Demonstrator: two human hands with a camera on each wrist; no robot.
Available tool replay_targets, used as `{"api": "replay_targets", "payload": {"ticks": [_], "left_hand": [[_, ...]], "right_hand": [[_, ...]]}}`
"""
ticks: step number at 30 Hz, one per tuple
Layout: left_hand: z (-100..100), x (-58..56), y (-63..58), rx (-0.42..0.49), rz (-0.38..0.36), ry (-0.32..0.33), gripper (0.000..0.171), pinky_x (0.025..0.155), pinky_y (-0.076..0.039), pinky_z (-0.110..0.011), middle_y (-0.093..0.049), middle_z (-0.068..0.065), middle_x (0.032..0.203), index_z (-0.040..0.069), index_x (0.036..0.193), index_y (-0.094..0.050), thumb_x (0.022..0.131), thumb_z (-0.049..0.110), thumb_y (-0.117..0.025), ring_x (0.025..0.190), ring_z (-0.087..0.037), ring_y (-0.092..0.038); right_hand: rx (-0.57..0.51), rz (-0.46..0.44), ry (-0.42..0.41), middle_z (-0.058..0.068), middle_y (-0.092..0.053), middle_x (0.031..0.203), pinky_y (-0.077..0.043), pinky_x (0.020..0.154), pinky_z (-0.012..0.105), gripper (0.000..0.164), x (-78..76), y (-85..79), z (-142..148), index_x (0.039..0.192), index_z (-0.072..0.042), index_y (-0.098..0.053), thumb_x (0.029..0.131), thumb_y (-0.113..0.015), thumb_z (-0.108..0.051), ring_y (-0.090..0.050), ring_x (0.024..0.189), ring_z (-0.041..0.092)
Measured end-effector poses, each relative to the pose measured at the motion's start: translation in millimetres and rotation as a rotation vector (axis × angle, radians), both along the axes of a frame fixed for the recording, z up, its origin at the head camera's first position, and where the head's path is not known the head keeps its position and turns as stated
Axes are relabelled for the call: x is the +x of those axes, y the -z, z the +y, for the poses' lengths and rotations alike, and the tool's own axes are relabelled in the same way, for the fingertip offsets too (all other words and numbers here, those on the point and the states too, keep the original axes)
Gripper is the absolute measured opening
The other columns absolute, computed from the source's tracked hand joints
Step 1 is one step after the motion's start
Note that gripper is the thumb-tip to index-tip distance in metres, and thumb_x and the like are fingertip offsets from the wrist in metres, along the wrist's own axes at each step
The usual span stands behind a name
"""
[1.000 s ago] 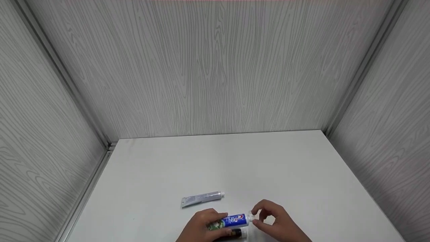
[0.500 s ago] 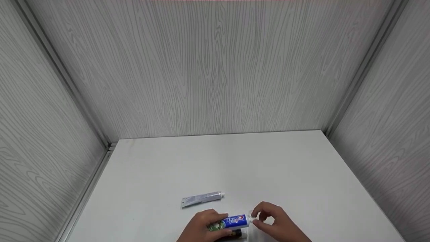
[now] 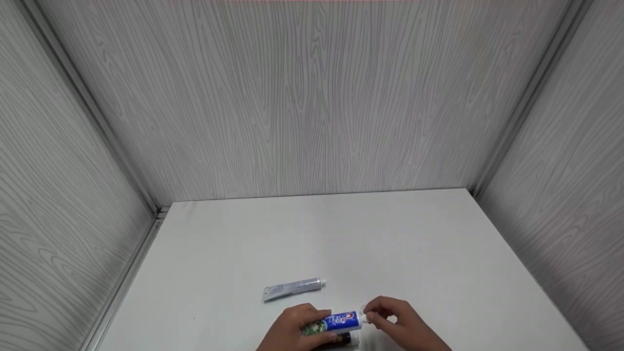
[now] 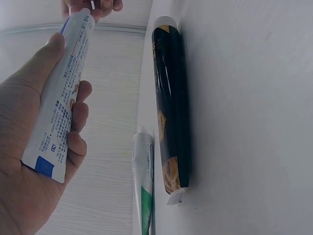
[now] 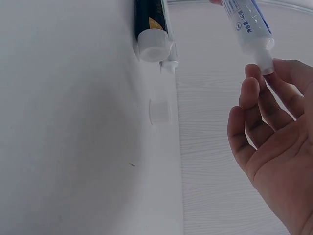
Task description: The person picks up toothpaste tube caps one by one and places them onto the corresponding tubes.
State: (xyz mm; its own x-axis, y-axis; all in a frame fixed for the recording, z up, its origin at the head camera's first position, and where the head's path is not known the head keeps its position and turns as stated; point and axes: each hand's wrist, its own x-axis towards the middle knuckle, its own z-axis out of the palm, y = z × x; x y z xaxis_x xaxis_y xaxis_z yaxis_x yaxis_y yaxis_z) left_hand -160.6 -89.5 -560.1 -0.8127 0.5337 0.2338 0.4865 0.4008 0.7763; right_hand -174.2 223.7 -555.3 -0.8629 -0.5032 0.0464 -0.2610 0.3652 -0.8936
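Note:
My left hand (image 3: 298, 327) grips a blue, white and green toothpaste tube (image 3: 342, 320), its nozzle pointing right. The left wrist view shows the printed white back of that toothpaste tube (image 4: 61, 98) between thumb and curled fingers. At the uncapped nozzle (image 5: 264, 61), the thumb and fingertips of my right hand (image 5: 279, 127) pinch the tip. A black toothpaste tube (image 4: 168, 107) with a white cap lies on the table just below the held one. On the table by the right hand is a loose translucent cap (image 5: 160, 112).
Farther back on the white table (image 3: 414, 243) lies a silvery-white toothpaste tube (image 3: 294, 289), cap to the right. Grey wood-grain panels (image 3: 302, 97) enclose the table at the back and both sides.
My right hand has dropped slightly, and its thumb and index finger have drawn closer together at the nozzle. The left hand and the tubes have barely moved.

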Motion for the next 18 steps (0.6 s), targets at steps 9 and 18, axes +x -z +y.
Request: {"api": "replay_targets", "payload": {"ticks": [9,18], "left_hand": [[-0.6,1.7,-1.7,-0.003,-0.031,-0.018,0.049,0.082,-0.056,-0.023,-0.074,0.011,0.097,0.015,0.129,-0.079,0.096,0.051,-0.077,0.086,0.004,-0.061],[-0.9,1.9,-1.6,-0.006,-0.067,-0.029,0.051,0.083,-0.055,-0.022,-0.073,0.013,0.096,0.016,0.13,-0.078,0.096,0.054,-0.076,0.085,0.003,-0.06]], "right_hand": [[-0.022,0.009,0.032,0.006,-0.075,0.113,-0.056,0.085,0.025,0.023,2.8,-1.8,0.1,0.117,-0.012,-0.073,0.108,-0.065,-0.031,-0.068,0.09,0.015],[-0.045,0.095,0.013,0.002,-0.072,0.112,-0.057,0.078,0.029,0.023,7.0,0.5,-0.3,0.118,-0.013,-0.07,0.099,-0.077,-0.024,-0.063,0.083,0.005]]}}
